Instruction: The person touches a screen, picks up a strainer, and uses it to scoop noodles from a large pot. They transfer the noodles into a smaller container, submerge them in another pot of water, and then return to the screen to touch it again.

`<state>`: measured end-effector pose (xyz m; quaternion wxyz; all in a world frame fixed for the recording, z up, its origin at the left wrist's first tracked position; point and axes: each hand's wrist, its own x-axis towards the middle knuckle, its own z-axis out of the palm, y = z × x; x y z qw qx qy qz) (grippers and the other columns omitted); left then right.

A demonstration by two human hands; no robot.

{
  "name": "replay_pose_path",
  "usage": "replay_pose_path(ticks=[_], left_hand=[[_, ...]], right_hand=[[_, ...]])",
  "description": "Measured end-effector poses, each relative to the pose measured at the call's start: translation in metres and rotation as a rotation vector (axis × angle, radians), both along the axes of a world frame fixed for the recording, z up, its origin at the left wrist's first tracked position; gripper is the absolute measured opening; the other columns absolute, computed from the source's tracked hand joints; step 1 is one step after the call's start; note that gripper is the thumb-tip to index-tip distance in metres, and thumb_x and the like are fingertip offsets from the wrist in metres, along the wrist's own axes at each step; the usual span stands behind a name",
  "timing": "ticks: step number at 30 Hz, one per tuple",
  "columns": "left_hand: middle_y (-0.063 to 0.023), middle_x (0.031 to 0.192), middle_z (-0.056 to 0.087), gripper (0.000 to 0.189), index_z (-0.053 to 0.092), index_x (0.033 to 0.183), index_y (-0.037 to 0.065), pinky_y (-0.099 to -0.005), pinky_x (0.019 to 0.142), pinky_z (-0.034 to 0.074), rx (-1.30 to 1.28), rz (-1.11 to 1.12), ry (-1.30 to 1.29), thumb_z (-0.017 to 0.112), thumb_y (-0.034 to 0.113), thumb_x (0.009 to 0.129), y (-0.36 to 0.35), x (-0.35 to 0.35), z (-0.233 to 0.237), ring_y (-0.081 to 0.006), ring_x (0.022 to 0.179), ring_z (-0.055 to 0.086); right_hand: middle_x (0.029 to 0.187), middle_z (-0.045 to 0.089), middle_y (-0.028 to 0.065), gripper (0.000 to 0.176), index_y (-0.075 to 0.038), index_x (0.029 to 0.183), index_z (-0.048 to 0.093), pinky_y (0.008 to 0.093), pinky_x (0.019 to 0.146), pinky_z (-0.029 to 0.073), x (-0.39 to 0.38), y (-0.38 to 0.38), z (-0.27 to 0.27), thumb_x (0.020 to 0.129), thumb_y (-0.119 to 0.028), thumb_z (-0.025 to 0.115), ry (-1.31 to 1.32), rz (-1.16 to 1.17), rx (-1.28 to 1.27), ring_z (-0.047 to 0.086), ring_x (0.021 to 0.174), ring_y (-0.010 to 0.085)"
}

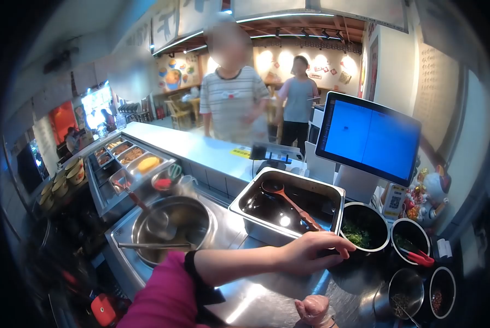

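My left hand, bare below a pink sleeve, reaches across the counter, its fingers loosely bent and apart beside a dark container of chopped greens. Nothing shows between its fingertips. Just behind it, a reddish-brown ladle rests in a rectangular steel pan of dark liquid. Lower down, my right hand wears a clear glove and has its fingers curled in; whatever it may hold is hidden.
A round steel pot stands left, near trays of food. Right are a blue-screened monitor, a container with red-handled tongs and a steel pot. Two people stand beyond the white counter.
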<state>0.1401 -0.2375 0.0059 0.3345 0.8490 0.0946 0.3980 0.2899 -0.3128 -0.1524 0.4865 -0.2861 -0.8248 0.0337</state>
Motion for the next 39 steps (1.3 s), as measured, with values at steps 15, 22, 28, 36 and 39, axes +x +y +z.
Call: replay_pose_path(ticks=[15,22,28,36,39], left_hand=[[-0.0061,0.089,0.057,0.048,0.046,0.11,0.007,-0.0344,0.075,0.041,0.507,0.293,0.276,0.063,0.009,0.066,0.047,0.032,0.022,-0.0221,0.082,0.053],[-0.0125,0.06,0.057,0.058,0.033,0.121,0.006,-0.0384,0.051,0.043,0.895,0.721,0.779,0.052,0.037,0.075,0.164,0.122,0.086,-0.0287,0.057,0.057],[-0.0141,0.075,0.061,0.073,0.012,0.132,0.01,-0.0358,0.061,0.047,0.631,0.919,0.919,0.036,0.055,0.079,0.226,0.208,0.112,-0.0276,0.07,0.06],[-0.0132,0.075,0.061,0.068,0.023,0.128,0.01,-0.0371,0.061,0.046,0.738,1.008,0.757,0.034,0.057,0.079,0.264,0.236,0.109,-0.0274,0.072,0.06],[-0.0119,0.062,0.059,0.054,0.04,0.113,0.008,-0.0383,0.052,0.046,0.804,0.893,0.527,0.04,0.051,0.079,0.242,0.225,0.101,-0.0273,0.059,0.059]], right_hand=[[0.051,0.043,0.0046,0.031,-0.001,0.059,0.048,0.0275,0.046,0.035,0.012,0.053,-0.009,0.082,-0.022,0.05,0.291,0.148,-0.734,0.041,0.047,0.0117],[0.051,0.05,0.0032,0.027,-0.002,0.06,0.055,0.0247,0.047,0.038,0.008,0.063,-0.04,0.08,-0.021,0.055,0.143,0.056,-0.577,0.044,0.05,0.0077],[0.052,0.048,0.0118,0.012,-0.009,0.082,0.059,0.0335,0.038,0.041,0.016,0.067,-0.039,0.08,-0.019,0.052,-0.096,0.054,-0.284,0.051,0.045,0.0267],[0.055,0.051,0.0163,0.03,-0.006,0.069,0.056,0.0379,0.048,0.04,0.013,0.071,-0.041,0.08,-0.034,0.051,0.243,0.082,-0.674,0.051,0.053,0.0345],[0.055,0.05,0.0168,0.033,-0.005,0.069,0.056,0.0367,0.047,0.039,0.013,0.071,-0.042,0.079,-0.035,0.052,0.287,0.067,-0.664,0.048,0.051,0.035]])
